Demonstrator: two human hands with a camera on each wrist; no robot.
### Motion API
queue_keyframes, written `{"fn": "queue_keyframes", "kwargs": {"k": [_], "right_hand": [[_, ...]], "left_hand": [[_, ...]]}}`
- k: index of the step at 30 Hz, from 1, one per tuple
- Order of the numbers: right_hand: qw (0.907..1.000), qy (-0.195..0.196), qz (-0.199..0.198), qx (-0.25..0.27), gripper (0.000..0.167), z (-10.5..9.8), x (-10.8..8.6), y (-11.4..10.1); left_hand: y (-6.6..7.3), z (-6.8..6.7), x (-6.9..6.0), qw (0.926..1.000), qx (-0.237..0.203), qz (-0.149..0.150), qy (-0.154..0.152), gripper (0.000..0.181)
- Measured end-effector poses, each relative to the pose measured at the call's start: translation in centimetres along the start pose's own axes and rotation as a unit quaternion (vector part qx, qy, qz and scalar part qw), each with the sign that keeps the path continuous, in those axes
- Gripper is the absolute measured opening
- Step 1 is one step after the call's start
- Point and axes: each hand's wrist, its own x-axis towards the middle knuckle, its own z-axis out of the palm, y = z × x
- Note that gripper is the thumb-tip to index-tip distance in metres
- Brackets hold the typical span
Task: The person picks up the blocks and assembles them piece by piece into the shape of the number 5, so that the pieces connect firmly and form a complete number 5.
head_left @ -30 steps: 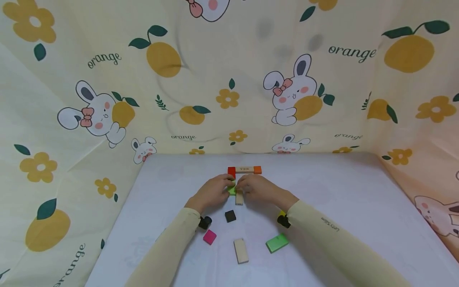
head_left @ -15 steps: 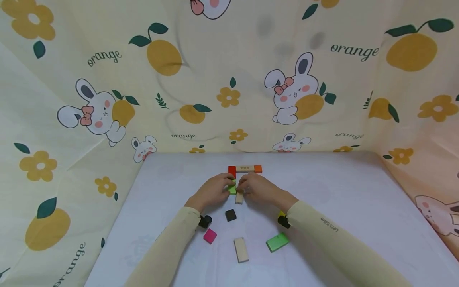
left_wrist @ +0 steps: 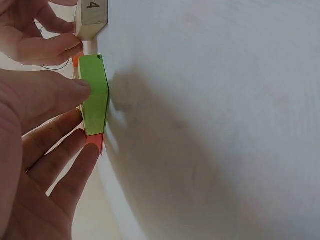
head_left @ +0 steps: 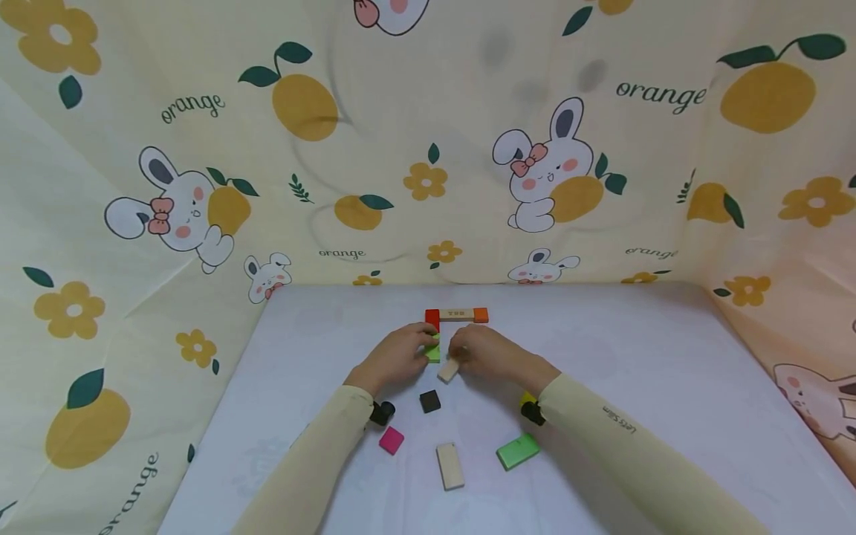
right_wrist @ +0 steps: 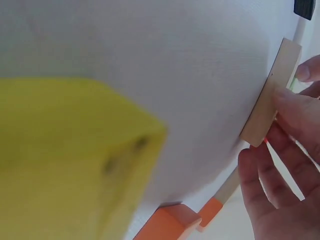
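My left hand point(head_left: 397, 355) pinches a light green block point(head_left: 433, 352) between thumb and fingers; the block lies against the near end of a red block point(head_left: 432, 316). My right hand point(head_left: 491, 351) grips a bare wooden block point(head_left: 448, 371), set at a slant just right of the green one. In the left wrist view a "4" is marked on the wooden block point(left_wrist: 93, 15). From the red block, a wooden block with printed marks point(head_left: 457, 315) runs right to an orange block point(head_left: 481, 315). My fingers hide part of the green and wooden blocks.
Nearer on the white table point(head_left: 602, 334) lie a black block point(head_left: 430, 401), a magenta block point(head_left: 391, 441), a pale wooden block point(head_left: 450, 466) and a green block point(head_left: 518, 452). A yellow block point(head_left: 527, 398) sits by my right wrist. Another orange block point(right_wrist: 167, 222) shows in the right wrist view.
My right hand has shifted slightly right and turned the wooden block from straight alongside the green block to a slant, its far end swung right. My left hand has stayed on the green block.
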Motion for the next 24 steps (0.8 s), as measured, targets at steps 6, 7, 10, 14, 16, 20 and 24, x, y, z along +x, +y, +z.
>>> {"fn": "queue_keyframes", "kwargs": {"k": [6, 7, 10, 14, 16, 20, 24], "right_hand": [[0.9995, -0.013, -0.028, -0.004, 0.028, -0.1, -0.3, -0.1], [0.9995, -0.015, -0.028, -0.005, 0.027, -0.1, -0.3, -0.1], [0.9996, -0.016, -0.020, -0.007, 0.027, -0.2, -0.5, -0.1], [0.9999, -0.002, -0.013, -0.003, 0.024, -0.5, -0.6, 0.0], [0.9999, 0.011, -0.004, 0.001, 0.024, -0.8, -0.7, -0.1], [0.9993, 0.036, 0.011, -0.004, 0.023, -1.6, -0.8, -0.2], [0.9987, 0.044, 0.024, -0.007, 0.022, -2.3, -0.8, -0.4]], "left_hand": [[-0.2, 0.1, 0.1, 1.0000, 0.001, -0.004, -0.002, 0.039], [-0.2, 0.1, 0.1, 1.0000, 0.001, -0.004, -0.002, 0.039], [-0.3, 0.2, 0.2, 1.0000, 0.001, -0.004, -0.003, 0.039], [-0.3, 0.2, 0.2, 1.0000, 0.001, 0.002, -0.001, 0.038], [-0.4, 0.3, 0.2, 1.0000, 0.001, 0.005, 0.001, 0.038], [-0.5, 0.4, 0.3, 1.0000, 0.002, 0.008, 0.003, 0.039], [-0.6, 0.4, 0.4, 1.0000, 0.000, 0.009, 0.003, 0.039]]}}
